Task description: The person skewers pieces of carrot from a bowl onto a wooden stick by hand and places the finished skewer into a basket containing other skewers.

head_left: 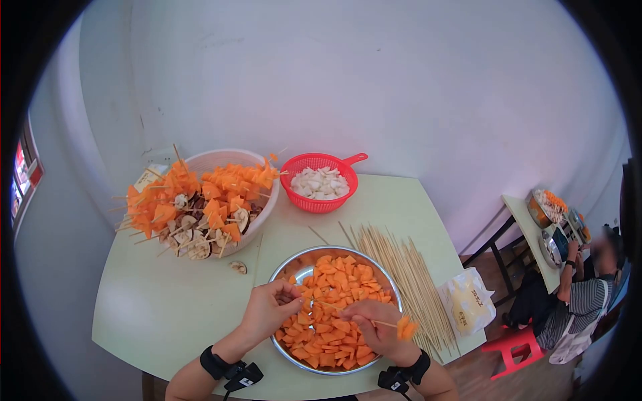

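Observation:
Over a steel bowl (396,291) of cut orange carrot pieces (328,337), my right hand (376,326) is closed around a thin wooden skewer (384,323). Carrot pieces (406,328) are threaded on the skewer's right end. Its other end points left toward my left hand (273,309), whose thumb and fingers are pinched together above the bowl's left side; what they hold, if anything, is too small to make out. Loose bamboo skewers (408,287) lie in a pile just right of the bowl.
A white basket (264,215) at the back left holds filled skewers (194,210). Beside it are a red colander (319,202) of white pieces and a loose slice (238,267). A tissue pack (468,302) lies right. A person (582,294) sits at another table (535,234).

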Demonstrator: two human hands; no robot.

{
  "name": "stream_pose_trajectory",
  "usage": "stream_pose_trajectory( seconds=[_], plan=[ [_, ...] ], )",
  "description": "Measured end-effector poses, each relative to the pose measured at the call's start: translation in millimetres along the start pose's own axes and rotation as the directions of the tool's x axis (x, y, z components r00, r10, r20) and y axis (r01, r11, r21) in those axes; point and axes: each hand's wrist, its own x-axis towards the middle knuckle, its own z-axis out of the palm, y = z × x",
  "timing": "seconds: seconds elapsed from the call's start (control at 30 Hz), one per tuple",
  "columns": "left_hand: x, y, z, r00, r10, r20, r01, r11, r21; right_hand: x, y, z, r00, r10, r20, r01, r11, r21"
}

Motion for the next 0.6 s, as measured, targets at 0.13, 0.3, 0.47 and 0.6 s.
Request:
stream_pose_trajectory(
  seconds=[0.13, 0.3, 0.47, 0.6],
  plan=[
    [-1.0, -1.8, 2.7, 1.0, -0.003, -0.011, 0.003, 1.0, -0.011, -1.4, -3.6, 2.0, 1.0, 0.001, 0.024, 0.0, 0.999, -0.044],
    [-14.0, 15.6, 14.2, 0.998, -0.026, 0.053, 0.032, 0.994, -0.108, -1.7, 5.7, 8.6, 0.999, 0.018, 0.05, -0.016, 0.999, -0.043],
    [-17.3, 28.2, 14.9, 0.987, 0.158, 0.022, -0.159, 0.982, 0.1, -0.9, 4.9, 7.5, 0.999, -0.01, 0.05, 0.013, 0.998, -0.066],
    [-17.3, 25.8, 18.4, 0.989, 0.144, 0.027, -0.145, 0.989, 0.038, 0.5, 3.2, 6.9, 0.995, 0.08, 0.05, -0.082, 0.996, 0.032]
  ],
)
